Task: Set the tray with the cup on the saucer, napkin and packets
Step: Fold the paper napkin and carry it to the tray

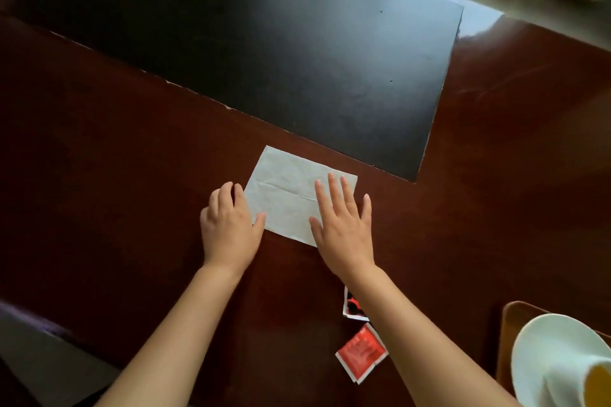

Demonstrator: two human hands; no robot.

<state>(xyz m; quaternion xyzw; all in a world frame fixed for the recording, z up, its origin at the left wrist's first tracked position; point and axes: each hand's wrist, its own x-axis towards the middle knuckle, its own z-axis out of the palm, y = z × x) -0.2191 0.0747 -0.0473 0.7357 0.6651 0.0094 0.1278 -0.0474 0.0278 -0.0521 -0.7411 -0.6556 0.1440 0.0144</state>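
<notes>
The white napkin lies flat on the table, long axis running left-far to right-near. Right hand presses it, fingers spread; left hand pinches its left edge.

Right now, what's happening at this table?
A person has both hands on a white napkin lying flat on the dark wooden table. The left hand holds its left edge, and the right hand lies open and flat on its right part. Two red packets lie nearer the person, under the right forearm. At the lower right, a white cup sits on a saucer on a wooden tray.
</notes>
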